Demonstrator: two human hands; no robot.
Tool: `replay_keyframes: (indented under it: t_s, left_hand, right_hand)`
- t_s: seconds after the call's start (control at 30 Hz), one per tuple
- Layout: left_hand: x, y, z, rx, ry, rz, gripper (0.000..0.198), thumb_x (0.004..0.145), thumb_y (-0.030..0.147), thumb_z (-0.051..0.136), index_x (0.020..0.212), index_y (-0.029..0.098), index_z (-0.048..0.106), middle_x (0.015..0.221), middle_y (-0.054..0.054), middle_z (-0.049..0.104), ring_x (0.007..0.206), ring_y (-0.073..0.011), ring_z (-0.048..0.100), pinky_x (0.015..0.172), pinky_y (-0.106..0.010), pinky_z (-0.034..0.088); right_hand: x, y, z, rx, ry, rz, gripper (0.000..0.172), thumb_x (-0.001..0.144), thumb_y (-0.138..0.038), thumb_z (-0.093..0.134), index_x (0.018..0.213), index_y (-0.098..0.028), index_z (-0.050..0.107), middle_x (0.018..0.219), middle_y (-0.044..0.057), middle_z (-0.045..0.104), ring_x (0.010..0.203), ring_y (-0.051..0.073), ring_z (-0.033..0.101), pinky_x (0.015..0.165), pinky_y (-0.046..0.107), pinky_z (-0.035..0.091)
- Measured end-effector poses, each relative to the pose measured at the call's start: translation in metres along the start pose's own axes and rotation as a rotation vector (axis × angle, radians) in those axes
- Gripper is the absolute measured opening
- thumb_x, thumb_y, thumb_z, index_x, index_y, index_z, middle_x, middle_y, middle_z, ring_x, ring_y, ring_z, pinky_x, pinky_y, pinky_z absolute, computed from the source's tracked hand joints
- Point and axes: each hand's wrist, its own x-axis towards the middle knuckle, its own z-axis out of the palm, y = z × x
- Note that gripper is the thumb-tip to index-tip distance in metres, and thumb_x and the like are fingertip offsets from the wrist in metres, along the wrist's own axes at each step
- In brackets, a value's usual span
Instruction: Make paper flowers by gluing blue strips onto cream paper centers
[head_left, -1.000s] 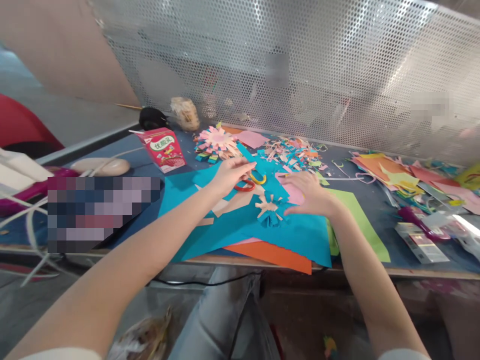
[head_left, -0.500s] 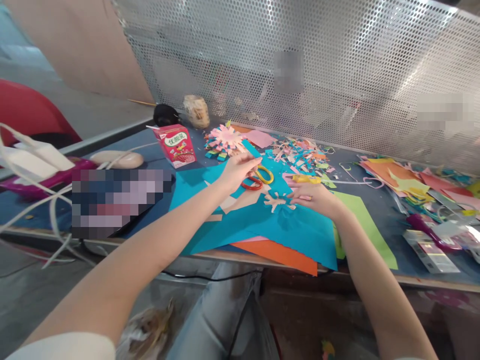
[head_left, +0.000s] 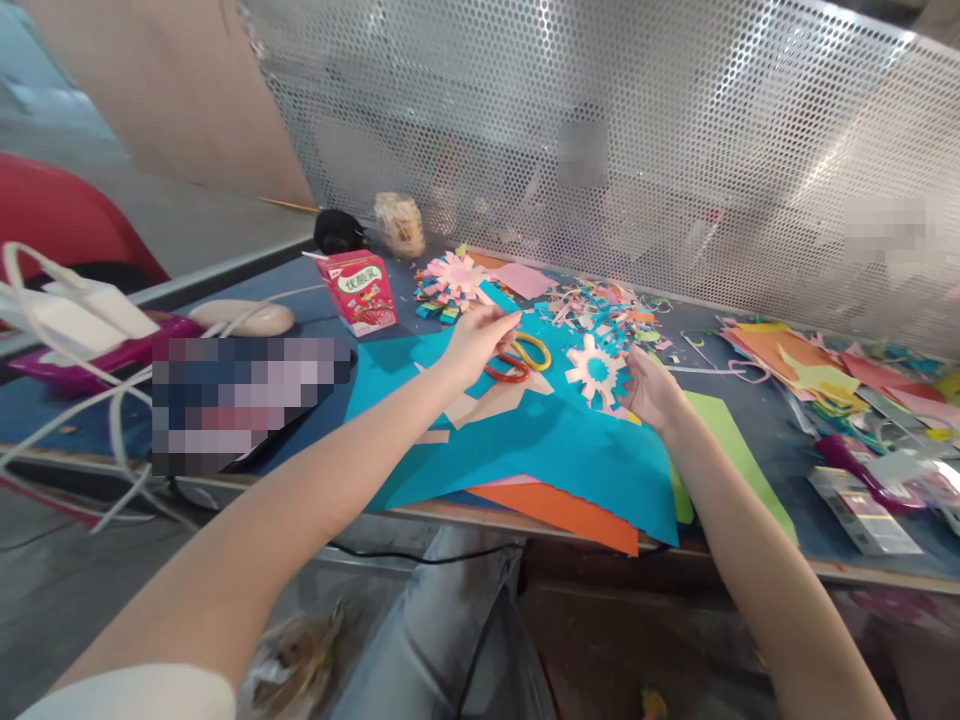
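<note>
My left hand point(head_left: 476, 345) pinches a narrow blue paper strip point(head_left: 498, 297) above the sheets. Right beside its fingers are scissors with a red and a yellow handle point(head_left: 532, 352); their blades are hidden. My right hand point(head_left: 654, 388) is closed on the edge of a pale pink paper flower cutout point(head_left: 580, 372) with notched petals and a round hole in its middle. A pink and yellow tip point(head_left: 631, 416) shows below the right fingers, and I cannot tell what it belongs to. Beneath both hands lies a large blue paper sheet point(head_left: 517, 450) with pale pink scraps point(head_left: 487, 405).
Behind are layered paper flowers point(head_left: 456, 278) and a heap of shredded paper point(head_left: 600, 305). A red drink carton point(head_left: 362, 292) stands left. Green point(head_left: 731, 450) and orange paper point(head_left: 570, 515) stick out from under the blue sheet. More coloured paper point(head_left: 780, 350) lies right, before a perforated metal screen point(head_left: 480, 130).
My right hand has turned and lifted the paper flower cutout off the blue sheet. The yellow object in that hand now shows only its tip. My left hand has hardly moved.
</note>
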Motion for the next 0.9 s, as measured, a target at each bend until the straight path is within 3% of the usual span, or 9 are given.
replay_keyframes:
  t_s: [0.1, 0.3, 0.5, 0.7, 0.9]
  left_hand:
    - [-0.001, 0.002, 0.002, 0.004, 0.044, -0.021, 0.027, 0.071, 0.02, 0.068, 0.056, 0.016, 0.046, 0.048, 0.005, 0.048, 0.045, -0.0052, 0.047, 0.045, -0.017, 0.035]
    - [-0.008, 0.008, 0.007, -0.006, 0.097, -0.039, 0.022, 0.072, 0.018, 0.067, 0.06, 0.016, 0.049, 0.051, 0.004, 0.053, 0.05, -0.0081, 0.054, 0.045, -0.019, 0.036]
    - [-0.021, 0.013, 0.012, 0.166, -0.036, 0.087, 0.025, 0.071, 0.03, 0.07, 0.061, 0.016, 0.052, 0.055, 0.0, 0.062, 0.05, -0.0102, 0.058, 0.048, -0.021, 0.044]
    - [-0.04, 0.014, 0.018, 0.232, -0.125, 0.2, 0.029, 0.073, 0.039, 0.069, 0.063, 0.016, 0.054, 0.061, -0.003, 0.066, 0.047, -0.0099, 0.058, 0.043, -0.021, 0.041]
    - [-0.049, 0.017, 0.023, 0.186, -0.161, 0.237, 0.029, 0.073, 0.036, 0.07, 0.061, 0.018, 0.049, 0.06, -0.002, 0.065, 0.056, -0.0139, 0.064, 0.046, -0.022, 0.043]
  right_hand:
    - [-0.002, 0.0, -0.004, 0.007, -0.104, 0.034, 0.031, 0.073, -0.049, 0.064, 0.073, -0.021, 0.052, 0.057, -0.004, 0.058, 0.049, 0.011, 0.056, 0.046, 0.023, 0.049]
    - [-0.003, 0.009, -0.004, 0.001, -0.243, -0.155, 0.041, 0.046, -0.023, 0.085, 0.074, -0.02, 0.056, 0.065, -0.006, 0.064, 0.058, 0.01, 0.063, 0.055, 0.022, 0.054]
    - [-0.007, 0.014, 0.001, -0.042, -0.292, -0.202, 0.035, 0.05, -0.027, 0.084, 0.071, -0.022, 0.057, 0.065, -0.007, 0.065, 0.059, 0.01, 0.062, 0.055, 0.024, 0.054]
    - [-0.012, 0.014, 0.001, -0.055, -0.331, -0.259, 0.027, 0.057, -0.027, 0.081, 0.076, -0.024, 0.062, 0.074, -0.005, 0.067, 0.072, 0.012, 0.065, 0.07, 0.027, 0.055]
    - [-0.015, 0.014, 0.005, -0.065, -0.328, -0.227, 0.029, 0.054, -0.029, 0.083, 0.069, -0.024, 0.06, 0.061, -0.006, 0.062, 0.057, 0.012, 0.062, 0.053, 0.027, 0.053]
